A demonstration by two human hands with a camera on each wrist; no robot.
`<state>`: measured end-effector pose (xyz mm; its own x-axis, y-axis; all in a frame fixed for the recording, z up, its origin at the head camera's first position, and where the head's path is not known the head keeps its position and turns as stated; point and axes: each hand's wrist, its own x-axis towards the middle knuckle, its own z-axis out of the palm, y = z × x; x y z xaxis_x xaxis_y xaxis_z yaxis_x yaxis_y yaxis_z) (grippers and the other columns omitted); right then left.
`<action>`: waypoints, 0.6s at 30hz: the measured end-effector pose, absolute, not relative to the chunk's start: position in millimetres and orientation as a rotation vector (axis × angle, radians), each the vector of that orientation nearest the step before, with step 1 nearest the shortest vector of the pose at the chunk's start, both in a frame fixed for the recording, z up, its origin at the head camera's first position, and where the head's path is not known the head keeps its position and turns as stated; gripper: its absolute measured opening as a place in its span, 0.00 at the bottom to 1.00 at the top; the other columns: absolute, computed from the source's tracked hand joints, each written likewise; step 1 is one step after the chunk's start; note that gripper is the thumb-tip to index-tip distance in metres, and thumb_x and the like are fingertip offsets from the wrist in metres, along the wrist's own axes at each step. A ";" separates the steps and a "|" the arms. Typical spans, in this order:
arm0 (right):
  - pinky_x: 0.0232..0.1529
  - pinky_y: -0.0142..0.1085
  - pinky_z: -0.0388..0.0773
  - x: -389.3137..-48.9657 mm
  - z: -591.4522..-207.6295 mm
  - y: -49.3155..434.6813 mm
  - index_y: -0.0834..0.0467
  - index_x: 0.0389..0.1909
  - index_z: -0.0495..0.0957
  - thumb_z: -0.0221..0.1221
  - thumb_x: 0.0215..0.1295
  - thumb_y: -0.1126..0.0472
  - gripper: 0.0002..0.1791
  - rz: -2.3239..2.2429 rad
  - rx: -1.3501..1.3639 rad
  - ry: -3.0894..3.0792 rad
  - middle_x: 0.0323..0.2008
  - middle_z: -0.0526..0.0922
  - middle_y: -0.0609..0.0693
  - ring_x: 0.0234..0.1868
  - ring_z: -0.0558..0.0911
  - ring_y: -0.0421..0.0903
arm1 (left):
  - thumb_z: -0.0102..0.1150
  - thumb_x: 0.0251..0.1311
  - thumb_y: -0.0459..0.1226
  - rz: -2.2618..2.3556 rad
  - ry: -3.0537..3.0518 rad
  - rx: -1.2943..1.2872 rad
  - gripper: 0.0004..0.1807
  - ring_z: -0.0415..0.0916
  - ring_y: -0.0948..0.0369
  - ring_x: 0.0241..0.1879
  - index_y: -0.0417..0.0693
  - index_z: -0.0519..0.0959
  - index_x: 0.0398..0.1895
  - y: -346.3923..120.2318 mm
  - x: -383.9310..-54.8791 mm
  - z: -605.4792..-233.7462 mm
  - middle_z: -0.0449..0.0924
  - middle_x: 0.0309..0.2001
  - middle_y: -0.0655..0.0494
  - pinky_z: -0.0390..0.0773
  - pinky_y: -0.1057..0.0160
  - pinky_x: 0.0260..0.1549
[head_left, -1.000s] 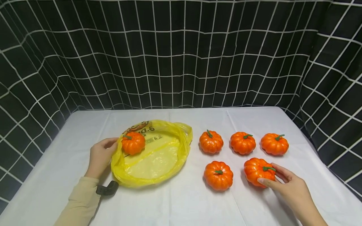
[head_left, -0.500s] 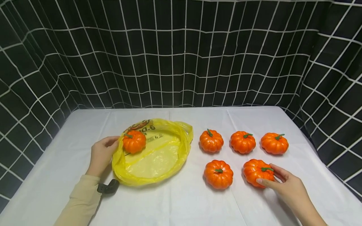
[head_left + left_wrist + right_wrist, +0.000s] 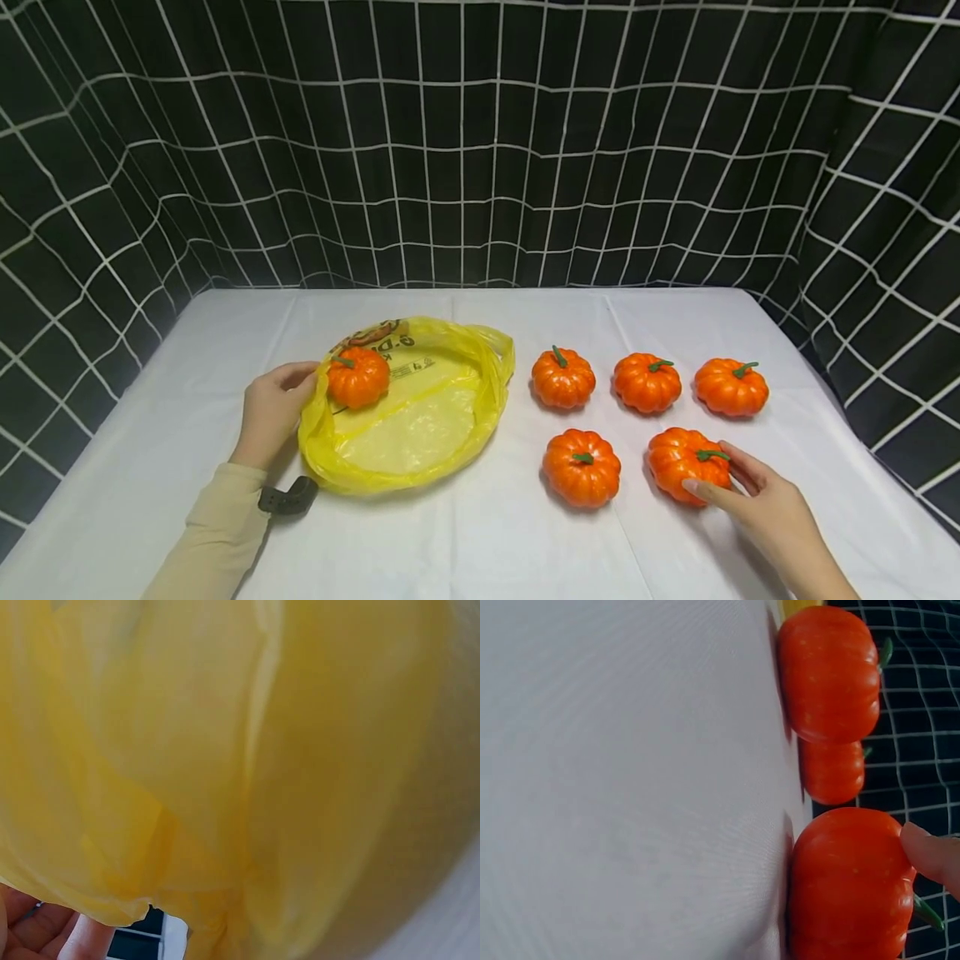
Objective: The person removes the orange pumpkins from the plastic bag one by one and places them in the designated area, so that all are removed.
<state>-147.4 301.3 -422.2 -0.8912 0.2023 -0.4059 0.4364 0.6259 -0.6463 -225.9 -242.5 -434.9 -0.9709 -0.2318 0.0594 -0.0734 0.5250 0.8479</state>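
My left hand (image 3: 273, 412) grips the left rim of a yellow plastic bag (image 3: 405, 482), which lies with its mouth spread wide. Inside the bag, against its left wall, sits a small orange pumpkin (image 3: 359, 379). In the left wrist view the yellow film (image 3: 225, 750) fills most of the picture, with fingers (image 3: 86, 937) under its edge. My right hand (image 3: 772, 504) holds another pumpkin (image 3: 678, 458) at the front right, thumb on the near side and fingers behind. The right wrist view shows the thumb (image 3: 930, 855) against this pumpkin (image 3: 851, 885), close over the cloth.
Left of the held pumpkin lies another pumpkin (image 3: 582, 471). Behind them is a row of three: a left one (image 3: 562, 382), a middle one (image 3: 647, 385) and a right one (image 3: 729, 390). A white cloth (image 3: 480, 550) covers the table; a black gridded curtain (image 3: 480, 167) surrounds it.
The pumpkin in my right hand has shifted slightly toward me relative to its neighbour. My left hand keeps its hold on the bag. The head view has drifted a little.
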 end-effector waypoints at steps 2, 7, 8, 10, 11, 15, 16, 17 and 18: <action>0.73 0.62 0.53 -147.2 -422.2 300.6 0.64 0.78 0.42 0.61 0.61 0.33 0.60 -1.134 0.509 2.557 0.76 0.47 0.70 0.76 0.48 0.70 | 0.52 0.70 0.41 -1.432 -2.601 0.259 0.20 0.72 0.44 0.64 0.40 0.79 0.58 -242.5 -226.4 -434.0 0.79 0.59 0.39 0.72 0.46 0.64; 0.73 0.62 0.53 -144.5 -423.5 298.9 0.65 0.78 0.41 0.61 0.62 0.35 0.59 -1.132 0.483 2.571 0.76 0.47 0.71 0.76 0.47 0.70 | 0.52 0.70 0.41 -1.428 -2.614 0.268 0.20 0.71 0.44 0.64 0.39 0.78 0.59 -241.9 -224.7 -433.3 0.79 0.60 0.38 0.72 0.45 0.65; 0.73 0.62 0.53 -144.4 -423.6 298.9 0.65 0.78 0.41 0.61 0.62 0.35 0.59 -1.130 0.482 2.578 0.76 0.47 0.71 0.76 0.48 0.70 | 0.51 0.70 0.41 -1.426 -2.615 0.268 0.20 0.71 0.44 0.64 0.39 0.78 0.59 -241.8 -224.5 -433.2 0.79 0.60 0.38 0.71 0.45 0.65; 0.73 0.61 0.54 -144.7 -423.8 299.2 0.65 0.78 0.41 0.61 0.62 0.34 0.59 -1.124 0.486 2.589 0.75 0.47 0.71 0.76 0.48 0.70 | 0.51 0.70 0.40 -1.426 -2.615 0.269 0.20 0.71 0.44 0.65 0.40 0.78 0.59 -241.6 -224.7 -432.9 0.79 0.60 0.39 0.71 0.45 0.66; 0.73 0.60 0.55 -144.8 -423.6 299.2 0.65 0.78 0.42 0.61 0.62 0.34 0.59 -1.124 0.488 2.592 0.75 0.47 0.71 0.76 0.48 0.70 | 0.51 0.70 0.40 -1.429 -2.614 0.269 0.20 0.71 0.44 0.65 0.40 0.78 0.59 -241.5 -224.8 -433.1 0.79 0.60 0.39 0.71 0.45 0.66; 0.73 0.59 0.56 -144.6 -423.7 300.2 0.64 0.78 0.42 0.61 0.62 0.34 0.59 -1.128 0.479 2.597 0.76 0.47 0.71 0.76 0.49 0.69 | 0.52 0.70 0.40 -1.426 -2.612 0.272 0.20 0.72 0.44 0.64 0.40 0.78 0.59 -241.5 -225.3 -433.4 0.79 0.60 0.39 0.73 0.46 0.64; 0.73 0.59 0.56 -144.2 -423.4 300.0 0.64 0.78 0.42 0.60 0.62 0.34 0.58 -1.133 0.479 2.594 0.76 0.47 0.71 0.76 0.49 0.69 | 0.52 0.70 0.40 -1.425 -2.611 0.273 0.20 0.72 0.44 0.64 0.40 0.78 0.59 -241.5 -225.4 -433.5 0.79 0.60 0.39 0.73 0.46 0.64; 0.72 0.58 0.57 -143.5 -423.0 299.5 0.63 0.78 0.42 0.60 0.63 0.35 0.58 -1.137 0.483 2.596 0.76 0.47 0.70 0.76 0.50 0.69 | 0.52 0.70 0.40 -1.424 -2.611 0.274 0.20 0.72 0.44 0.64 0.40 0.78 0.59 -241.5 -225.6 -433.7 0.79 0.60 0.39 0.74 0.46 0.63; 0.72 0.57 0.57 -142.6 -422.6 298.8 0.63 0.78 0.42 0.60 0.63 0.35 0.58 -1.139 0.490 2.607 0.76 0.48 0.69 0.76 0.51 0.68 | 0.52 0.70 0.40 -1.420 -2.611 0.274 0.20 0.72 0.44 0.63 0.40 0.79 0.59 -241.4 -225.7 -433.8 0.79 0.59 0.38 0.74 0.46 0.63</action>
